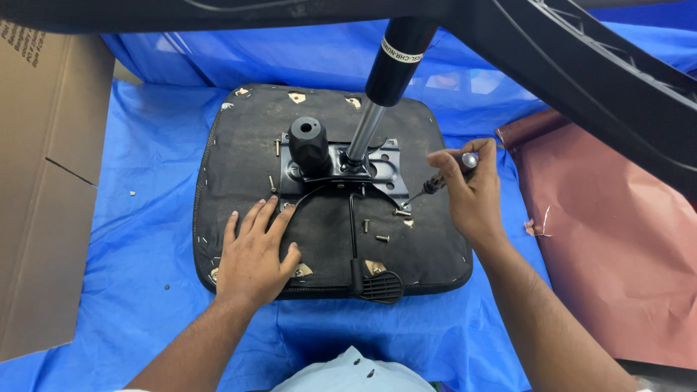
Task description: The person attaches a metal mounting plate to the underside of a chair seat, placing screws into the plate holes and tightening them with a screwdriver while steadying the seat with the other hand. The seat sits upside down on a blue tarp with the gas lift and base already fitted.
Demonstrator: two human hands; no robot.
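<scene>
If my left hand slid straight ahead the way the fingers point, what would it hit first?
Probably the black metal bracket plate: the left hand lies flat on the seat underside, fingers aimed at the plate's near edge. Depth is hard to judge.

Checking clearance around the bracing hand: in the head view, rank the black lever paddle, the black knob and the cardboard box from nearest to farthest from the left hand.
From the left hand:
1. Black lever paddle, to its right at the seat's near edge.
2. Black knob, beyond it on the metal plate.
3. Cardboard box, far left.

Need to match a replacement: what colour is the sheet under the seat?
Bright blue sheet, clearest in the head view.

Matt black fabric seat base [247, 167], glossy blue plastic sheet [145, 189].
</scene>
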